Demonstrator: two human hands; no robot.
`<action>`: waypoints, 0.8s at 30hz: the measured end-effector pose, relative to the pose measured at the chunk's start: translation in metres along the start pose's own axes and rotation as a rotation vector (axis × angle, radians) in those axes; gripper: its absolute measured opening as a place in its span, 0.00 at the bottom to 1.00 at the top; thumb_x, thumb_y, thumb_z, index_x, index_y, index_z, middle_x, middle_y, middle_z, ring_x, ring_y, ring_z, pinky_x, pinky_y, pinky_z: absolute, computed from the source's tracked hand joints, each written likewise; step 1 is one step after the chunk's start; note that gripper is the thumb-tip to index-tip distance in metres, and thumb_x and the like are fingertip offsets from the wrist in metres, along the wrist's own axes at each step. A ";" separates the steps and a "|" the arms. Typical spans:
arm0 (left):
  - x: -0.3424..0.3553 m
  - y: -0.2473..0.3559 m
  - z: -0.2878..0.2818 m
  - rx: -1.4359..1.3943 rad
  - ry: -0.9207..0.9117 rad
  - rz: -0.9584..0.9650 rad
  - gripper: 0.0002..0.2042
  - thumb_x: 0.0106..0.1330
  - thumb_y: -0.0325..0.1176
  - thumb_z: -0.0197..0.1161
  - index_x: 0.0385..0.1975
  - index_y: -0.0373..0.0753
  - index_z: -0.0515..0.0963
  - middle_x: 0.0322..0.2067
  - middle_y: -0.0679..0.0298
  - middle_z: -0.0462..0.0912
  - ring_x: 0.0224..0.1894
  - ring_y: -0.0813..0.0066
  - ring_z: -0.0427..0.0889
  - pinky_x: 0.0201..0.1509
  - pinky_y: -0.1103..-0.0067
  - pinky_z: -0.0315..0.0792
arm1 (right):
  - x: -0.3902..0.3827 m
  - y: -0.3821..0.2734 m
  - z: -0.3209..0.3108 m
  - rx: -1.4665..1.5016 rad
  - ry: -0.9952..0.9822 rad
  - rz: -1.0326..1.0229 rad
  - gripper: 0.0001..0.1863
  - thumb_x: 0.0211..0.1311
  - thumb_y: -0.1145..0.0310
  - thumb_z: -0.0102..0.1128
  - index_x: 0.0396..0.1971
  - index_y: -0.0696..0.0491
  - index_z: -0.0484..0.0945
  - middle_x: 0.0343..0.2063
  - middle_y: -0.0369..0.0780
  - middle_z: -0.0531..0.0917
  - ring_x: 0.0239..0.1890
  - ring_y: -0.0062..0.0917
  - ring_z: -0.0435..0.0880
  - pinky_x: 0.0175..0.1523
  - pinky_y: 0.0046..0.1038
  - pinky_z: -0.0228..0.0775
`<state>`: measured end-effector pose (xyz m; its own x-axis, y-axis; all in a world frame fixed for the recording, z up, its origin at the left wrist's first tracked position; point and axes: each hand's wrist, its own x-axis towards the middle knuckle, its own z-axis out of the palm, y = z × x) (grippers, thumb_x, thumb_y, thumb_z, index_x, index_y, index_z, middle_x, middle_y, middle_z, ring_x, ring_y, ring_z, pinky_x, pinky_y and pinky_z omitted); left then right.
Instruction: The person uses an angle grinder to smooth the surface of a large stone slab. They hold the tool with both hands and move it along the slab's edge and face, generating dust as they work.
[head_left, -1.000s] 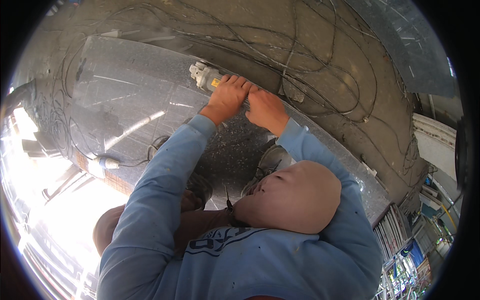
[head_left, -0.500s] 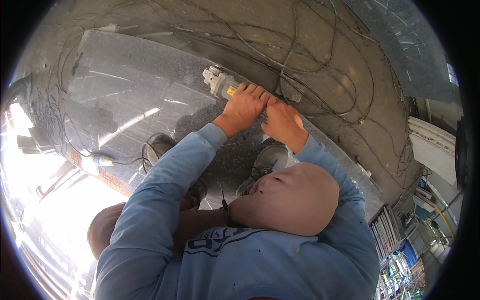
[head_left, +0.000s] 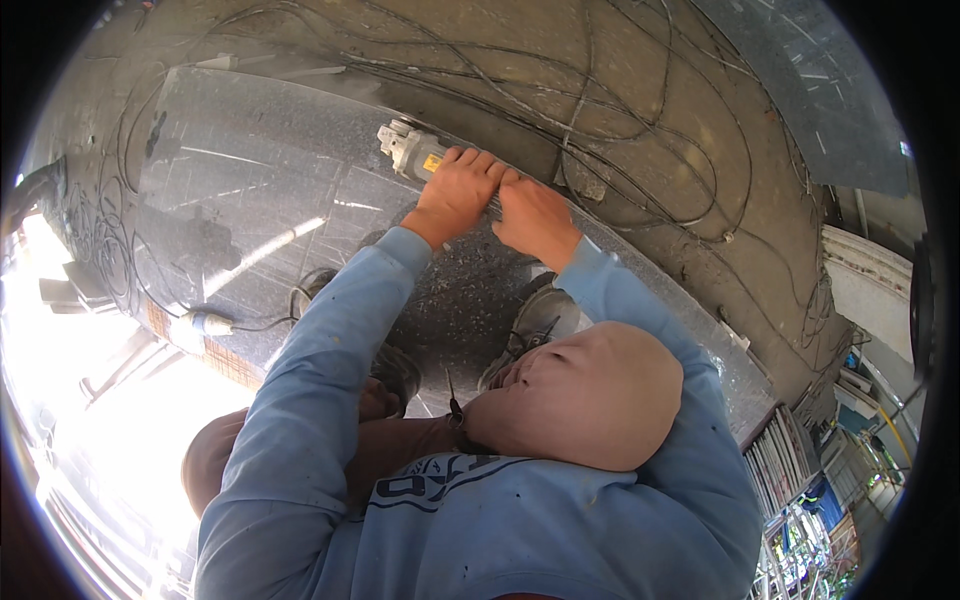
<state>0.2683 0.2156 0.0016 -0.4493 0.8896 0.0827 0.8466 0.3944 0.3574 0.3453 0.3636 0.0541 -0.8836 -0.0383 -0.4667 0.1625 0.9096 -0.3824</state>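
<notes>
Both of my hands are wrapped round the body of a dusty grey angle grinder [head_left: 408,153] with a yellow label. My left hand [head_left: 456,196] grips it just behind the head. Right beside it, my right hand [head_left: 538,220] closes round the rear part, which the fingers mostly hide. The grinder lies along the far edge of a large grey speckled stone slab [head_left: 265,120], its head pointing left. Its disc cannot be made out.
Long dark cables [head_left: 640,125] loop over the dusty floor [head_left: 480,25] beyond the slab. My shoes [head_left: 545,315] are on the slab below my arms. A pale plug connector [head_left: 208,324] with a cord lies at the left. Another grey slab [head_left: 830,100] stands at the far right.
Both hands have slid the grinder a short way left along the slab's far edge. The grip looks the same.
</notes>
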 end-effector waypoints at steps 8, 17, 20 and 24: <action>0.002 0.004 0.005 0.007 0.009 -0.006 0.16 0.58 0.29 0.65 0.47 0.45 0.78 0.41 0.64 0.80 0.49 0.63 0.80 0.57 0.67 0.70 | -0.008 0.001 -0.010 0.030 -0.023 0.005 0.27 0.49 0.66 0.78 0.45 0.65 0.76 0.39 0.55 0.87 0.47 0.48 0.88 0.49 0.43 0.82; 0.009 0.041 -0.005 -0.017 -0.007 -0.005 0.15 0.59 0.31 0.66 0.47 0.44 0.78 0.41 0.65 0.80 0.49 0.64 0.79 0.57 0.69 0.70 | -0.040 0.006 -0.030 -0.055 -0.065 0.059 0.26 0.48 0.69 0.78 0.45 0.63 0.75 0.40 0.51 0.87 0.47 0.44 0.88 0.50 0.40 0.82; 0.008 0.038 -0.003 -0.066 0.044 0.004 0.16 0.57 0.29 0.65 0.47 0.44 0.78 0.40 0.63 0.79 0.47 0.62 0.79 0.56 0.67 0.70 | -0.039 0.013 -0.024 -0.015 -0.011 0.007 0.27 0.46 0.70 0.76 0.45 0.65 0.74 0.39 0.54 0.86 0.45 0.48 0.88 0.48 0.43 0.82; 0.007 0.029 -0.002 -0.047 0.013 0.006 0.17 0.57 0.28 0.64 0.48 0.45 0.77 0.40 0.63 0.79 0.48 0.62 0.79 0.57 0.67 0.70 | -0.030 0.011 -0.015 -0.018 -0.006 0.014 0.23 0.49 0.69 0.77 0.43 0.62 0.78 0.40 0.51 0.87 0.47 0.43 0.88 0.49 0.40 0.82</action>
<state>0.2896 0.2329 0.0142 -0.4480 0.8887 0.0972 0.8352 0.3773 0.4001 0.3671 0.3815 0.0760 -0.8785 -0.0276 -0.4770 0.1672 0.9174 -0.3611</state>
